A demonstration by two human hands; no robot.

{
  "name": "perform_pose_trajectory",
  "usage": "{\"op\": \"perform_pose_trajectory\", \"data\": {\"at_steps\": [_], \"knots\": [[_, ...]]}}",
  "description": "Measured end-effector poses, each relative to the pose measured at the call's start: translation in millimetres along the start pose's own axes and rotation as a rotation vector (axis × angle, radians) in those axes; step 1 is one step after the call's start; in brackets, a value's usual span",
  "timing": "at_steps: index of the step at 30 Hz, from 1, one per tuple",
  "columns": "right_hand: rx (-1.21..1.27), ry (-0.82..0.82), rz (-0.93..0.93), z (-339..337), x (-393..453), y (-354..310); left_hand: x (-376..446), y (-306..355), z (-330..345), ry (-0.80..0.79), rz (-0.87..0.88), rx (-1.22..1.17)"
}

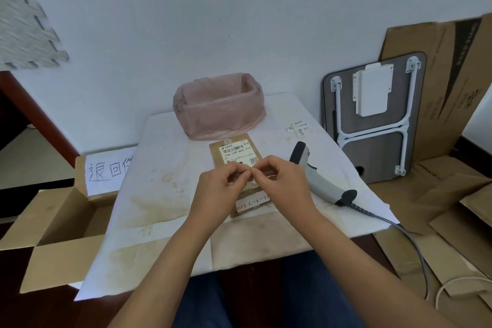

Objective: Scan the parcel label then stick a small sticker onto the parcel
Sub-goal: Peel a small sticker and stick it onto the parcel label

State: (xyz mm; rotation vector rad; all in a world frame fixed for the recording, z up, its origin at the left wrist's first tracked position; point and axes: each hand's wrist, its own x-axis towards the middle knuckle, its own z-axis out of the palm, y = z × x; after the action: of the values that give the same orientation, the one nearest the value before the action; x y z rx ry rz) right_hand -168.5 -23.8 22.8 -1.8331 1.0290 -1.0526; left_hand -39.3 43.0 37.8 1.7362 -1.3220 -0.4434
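Observation:
A flat brown parcel [234,149] lies on the white table [165,168], its printed shipping label [235,150] facing up at the far end and a small white sticker with red writing [253,204] near its front end. My left hand [221,189] and my right hand [285,184] hover just above the parcel's middle, fingertips pinched together and meeting. Something tiny sits between the fingertips, too small to make out. The grey and black barcode scanner [319,178] lies on the table right of my right hand.
A container lined with a pink bag [218,106] stands behind the parcel. Small white stickers [296,126] lie at the table's back right. An open cardboard box [64,216] with a handwritten sheet sits left. A folded table and flattened cardboard lean at the right; the scanner cable [410,237] trails off.

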Motion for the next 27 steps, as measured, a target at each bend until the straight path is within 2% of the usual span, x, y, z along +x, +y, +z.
{"op": "perform_pose_trajectory", "data": {"at_steps": [13, 20, 24, 27], "knots": [[-0.032, 0.031, -0.026, 1.2, -1.2, -2.3, -2.5, 7.8, 1.4, 0.011, -0.024, -0.065], [0.178, -0.050, 0.050, 0.9, -2.5, 2.9, 0.8, 5.7, 1.0, 0.008, -0.082, -0.131], [0.420, -0.022, 0.168, -0.8, 0.6, 3.6, 2.4, 4.7, -0.5, 0.051, -0.101, -0.186], [0.503, -0.018, 0.213, -1.5, 0.4, 2.1, 3.4, 3.9, 0.3, 0.091, -0.110, -0.185]]}}
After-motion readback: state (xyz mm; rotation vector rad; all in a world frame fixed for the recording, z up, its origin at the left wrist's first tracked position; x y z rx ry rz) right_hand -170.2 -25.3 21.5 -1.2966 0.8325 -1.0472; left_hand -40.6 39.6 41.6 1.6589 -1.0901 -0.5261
